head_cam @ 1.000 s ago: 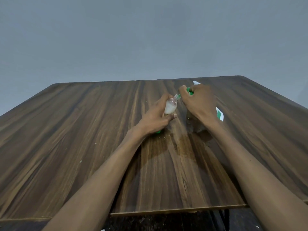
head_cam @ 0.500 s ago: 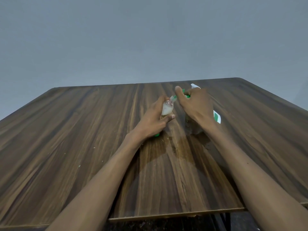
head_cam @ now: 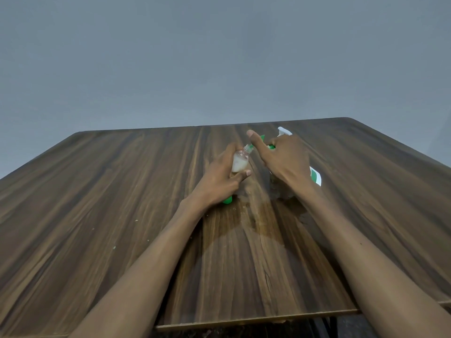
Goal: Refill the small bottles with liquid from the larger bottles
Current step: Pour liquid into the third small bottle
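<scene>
Head view. The left hand [head_cam: 220, 178] grips a small clear bottle [head_cam: 239, 162], fingers and thumb curled round its body, and holds it above the worktop [head_cam: 97, 191], tilted so that its open neck leans toward the right hand [head_cam: 284, 159]. The tilt appears meant to bring the mouth of the small bottle up to the outlet of the larger one. The right hand is closed over the green-and-white spray head [head_cam: 280, 137] of a larger bottle [head_cam: 314, 175], which stands on the worktop toward the far edge, right of centre; its index finger is stretched out past the small bottle's neck, and the remaining fingers wrap the head, so whether the nozzle actually meets the neck is hidden. The grip suggests that liquid is being delivered through the head rather than poured.

The small bottle is transparent, rounded at the shoulder and narrow at the neck; its lower part shows a pale, whitish liquid, so it reads as partly filled. A green piece [head_cam: 227, 200], possibly its cap, lies on the worktop under the left wrist. The larger bottle shows only a white label with a green band. A wet patch [head_cam: 256, 215] darkens the wood just nearer the viewer than both bottles, presumably spilled liquid.
</scene>
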